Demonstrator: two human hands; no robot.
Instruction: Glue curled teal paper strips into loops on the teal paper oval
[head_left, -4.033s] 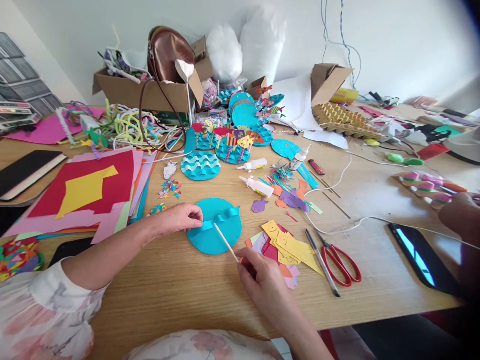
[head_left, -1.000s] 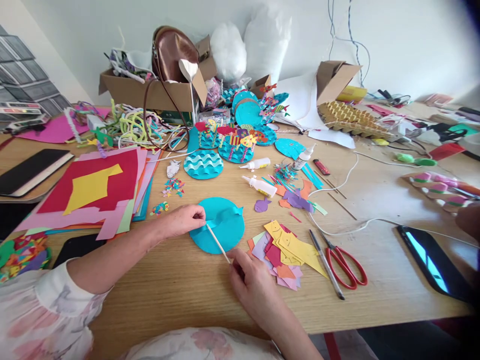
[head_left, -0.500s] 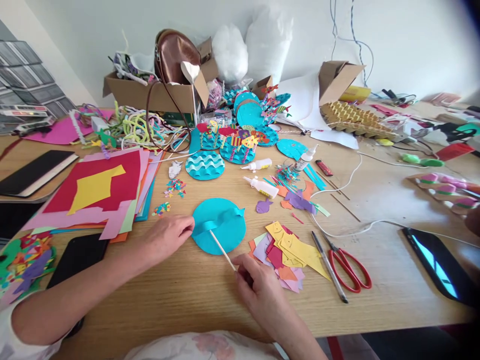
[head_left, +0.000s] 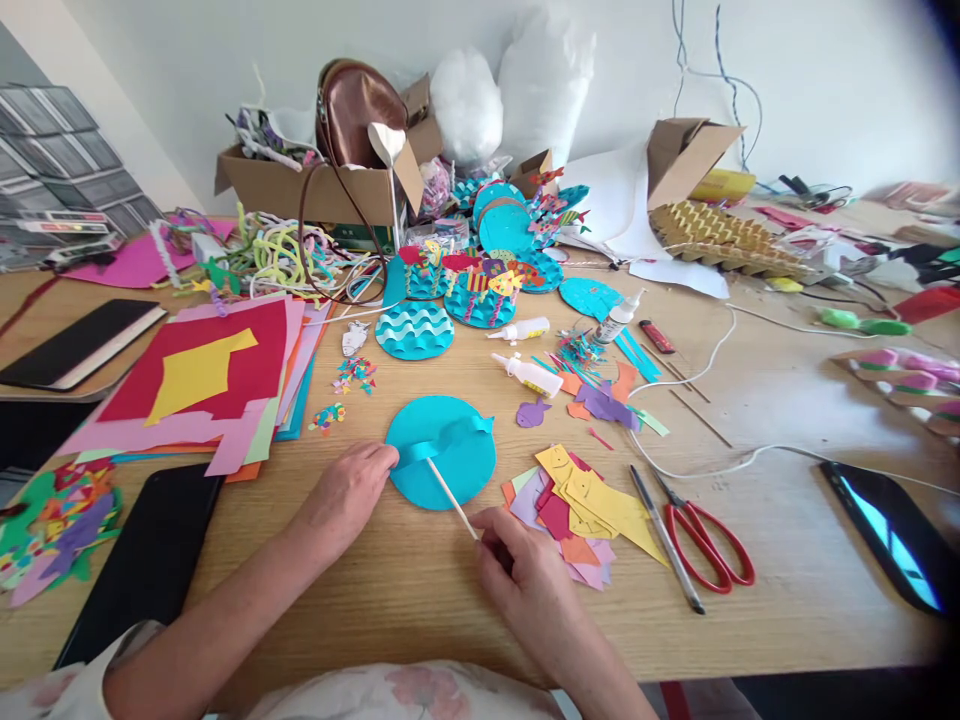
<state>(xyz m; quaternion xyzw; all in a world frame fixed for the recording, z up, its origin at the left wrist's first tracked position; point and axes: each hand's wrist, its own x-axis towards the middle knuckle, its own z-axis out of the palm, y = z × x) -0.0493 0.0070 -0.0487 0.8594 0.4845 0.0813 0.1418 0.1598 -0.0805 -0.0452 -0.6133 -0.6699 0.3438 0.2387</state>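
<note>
Nearest the wearer, the right hand (head_left: pixel 529 575) has its grip closed on the near end of a thin pale stick (head_left: pixel 452 500), whose far tip meets the strip. Above it on the counter (head_left: pixel 360 630), the left hand (head_left: pixel 349 490) pinches the left end of the blue strip (head_left: pixel 417 450), though its fingers hide exactly how much they grasp. The strip runs in loose waves across a flat blue disc (head_left: pixel 442 487), which lies just ahead of both hands. It looks light, springy and easily creased, so it is best taken by its very end, without squashing the raised curves; the disc seems stiffer, best steadied at the rim, and light enough to slide. The slim stick looks rigid but snappable, well suited to a fingertip hold. Right of the disc lie paper scraps (head_left: pixel 555 515), a pen (head_left: pixel 667 545) and red-handled scissors (head_left: pixel 673 498); beyond it are a glue bottle (head_left: pixel 536 377) and a wave-covered disc (head_left: pixel 415 330).
</note>
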